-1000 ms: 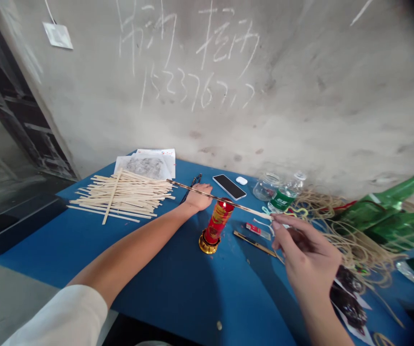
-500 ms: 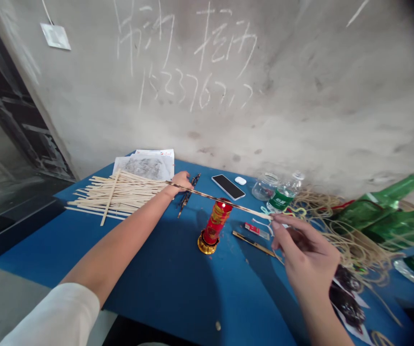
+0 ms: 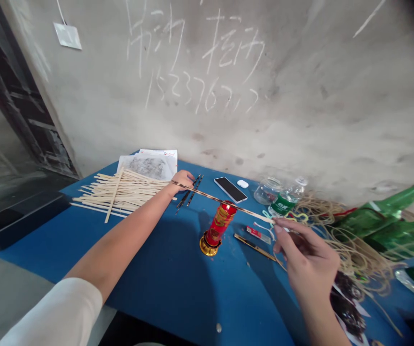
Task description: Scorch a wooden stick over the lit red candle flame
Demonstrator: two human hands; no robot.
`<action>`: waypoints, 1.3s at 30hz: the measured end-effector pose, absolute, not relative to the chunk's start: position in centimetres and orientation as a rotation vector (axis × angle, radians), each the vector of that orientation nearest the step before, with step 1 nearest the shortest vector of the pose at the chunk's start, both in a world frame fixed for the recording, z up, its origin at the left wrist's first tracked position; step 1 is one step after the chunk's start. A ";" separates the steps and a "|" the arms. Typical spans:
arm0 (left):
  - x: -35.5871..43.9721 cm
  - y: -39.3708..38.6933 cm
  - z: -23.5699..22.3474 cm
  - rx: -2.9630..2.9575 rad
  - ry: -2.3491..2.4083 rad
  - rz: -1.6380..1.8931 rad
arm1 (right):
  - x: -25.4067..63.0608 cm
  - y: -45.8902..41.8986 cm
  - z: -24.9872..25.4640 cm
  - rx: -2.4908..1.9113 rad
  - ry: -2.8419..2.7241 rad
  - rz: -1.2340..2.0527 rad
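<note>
My right hand (image 3: 306, 254) pinches the pale end of a thin wooden stick (image 3: 210, 196) banded with dark scorch marks. The stick slants up to the left, passing over the lit top of a red candle (image 3: 220, 226) on a gold base (image 3: 209, 246). Its far end crosses in front of my left wrist. Stretched across the table, my left hand (image 3: 182, 179) has its fingers curled on several scorched sticks (image 3: 186, 196); its fingertips are partly hidden. Left of that hand lies a pile of plain wooden sticks (image 3: 134, 191).
The blue table (image 3: 163, 288) stands against a chalk-marked wall. Behind the candle are a phone (image 3: 230, 189), a white case (image 3: 243, 184), a glass jar (image 3: 266, 191) and a plastic bottle (image 3: 286, 199). A lighter (image 3: 258, 234) and a utility knife (image 3: 253, 247) lie nearby. Green bottles (image 3: 394, 216) and cord (image 3: 358, 254) are right.
The scorched sticks by my left hand have shifted and lie more in line, one of them apart on the right. The held stick stays over the candle. The view has turned slightly left.
</note>
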State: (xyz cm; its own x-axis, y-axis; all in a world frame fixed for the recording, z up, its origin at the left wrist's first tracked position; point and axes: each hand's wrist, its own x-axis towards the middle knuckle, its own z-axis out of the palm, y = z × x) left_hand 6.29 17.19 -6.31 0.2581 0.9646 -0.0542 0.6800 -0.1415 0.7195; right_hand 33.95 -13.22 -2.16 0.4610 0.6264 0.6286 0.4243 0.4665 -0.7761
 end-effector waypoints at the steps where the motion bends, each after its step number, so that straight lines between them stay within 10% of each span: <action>1: 6.3 17.2 -6.3 1.896 1.490 0.584 | 34.0 -13.2 -2.1 -1.142 -1.154 0.166; 39: 9.3 13.7 -8.4 2.459 1.860 0.693 | 37.1 -13.9 -1.5 -1.077 -1.427 0.309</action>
